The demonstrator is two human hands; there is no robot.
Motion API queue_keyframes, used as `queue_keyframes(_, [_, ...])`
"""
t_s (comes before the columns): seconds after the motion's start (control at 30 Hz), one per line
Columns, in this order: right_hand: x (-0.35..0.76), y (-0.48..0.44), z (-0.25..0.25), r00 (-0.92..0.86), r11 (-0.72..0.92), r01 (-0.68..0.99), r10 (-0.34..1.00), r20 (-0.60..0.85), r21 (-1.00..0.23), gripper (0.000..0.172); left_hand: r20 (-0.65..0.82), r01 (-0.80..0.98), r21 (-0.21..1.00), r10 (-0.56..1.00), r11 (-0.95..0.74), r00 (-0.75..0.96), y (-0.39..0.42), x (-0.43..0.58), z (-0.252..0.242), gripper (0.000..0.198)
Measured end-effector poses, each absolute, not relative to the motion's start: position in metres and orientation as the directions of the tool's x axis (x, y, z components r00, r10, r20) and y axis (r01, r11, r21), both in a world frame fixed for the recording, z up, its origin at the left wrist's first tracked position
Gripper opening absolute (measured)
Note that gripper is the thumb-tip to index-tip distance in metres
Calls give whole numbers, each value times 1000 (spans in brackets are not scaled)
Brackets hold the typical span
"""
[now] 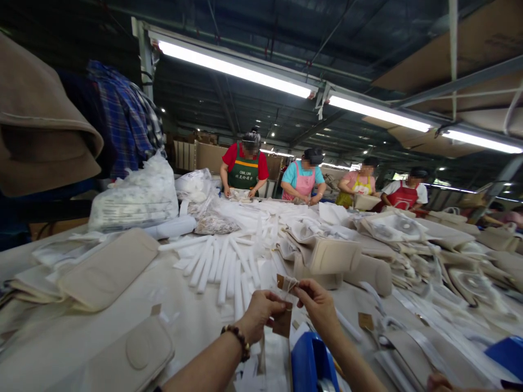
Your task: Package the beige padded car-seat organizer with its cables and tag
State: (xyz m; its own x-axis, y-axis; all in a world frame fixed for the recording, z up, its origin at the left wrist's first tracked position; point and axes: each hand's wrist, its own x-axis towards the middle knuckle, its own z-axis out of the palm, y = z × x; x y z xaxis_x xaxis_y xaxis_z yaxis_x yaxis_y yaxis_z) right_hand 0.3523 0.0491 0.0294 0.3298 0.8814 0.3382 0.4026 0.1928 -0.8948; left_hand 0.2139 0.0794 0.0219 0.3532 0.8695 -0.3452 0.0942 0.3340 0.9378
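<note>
My left hand point(261, 311), with a beaded bracelet on its wrist, pinches a brown card tag point(283, 322) above the middle of the table. Close on its right, my right hand point(316, 300) is closed at the fingertips on a thin white string point(291, 284) near the tag's upper part. Directly below my hands stands a blue tape dispenser point(312, 362). White rolled tubes point(229, 267) lie fanned out just beyond my hands.
Beige bag pieces lie at left point(108, 267) and right point(335, 255). A plastic-wrapped bundle point(134, 198) sits at back left. Several people work across the table. Another person's hand point(439, 382) shows at bottom right, near a second brown tag point(365, 321).
</note>
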Motion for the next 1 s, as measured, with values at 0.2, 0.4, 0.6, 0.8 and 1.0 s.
queue_keyframes(0.2, [361, 47, 18, 305, 197, 635, 825, 476, -747, 25, -359, 173, 933, 856, 316, 372, 83, 219, 15, 10])
queue_keyframes(0.4, [368, 44, 11, 194, 235, 800, 769, 609, -552, 24, -339, 212, 938, 859, 276, 384, 88, 216, 15, 15])
queue_keyframes(0.6, [380, 46, -6, 26, 262, 918, 709, 704, -298, 24, -328, 286, 931, 866, 228, 376, 94, 211, 22, 10])
queue_keyframes(0.8, [391, 47, -22, -181, 249, 968, 692, 699, 4, 31, -378, 441, 875, 849, 198, 370, 108, 207, 29, 15])
queue_keyframes(1.0, [399, 50, -30, -244, 213, 969, 760, 602, 124, 25, -373, 531, 837, 848, 133, 376, 117, 201, 34, 15])
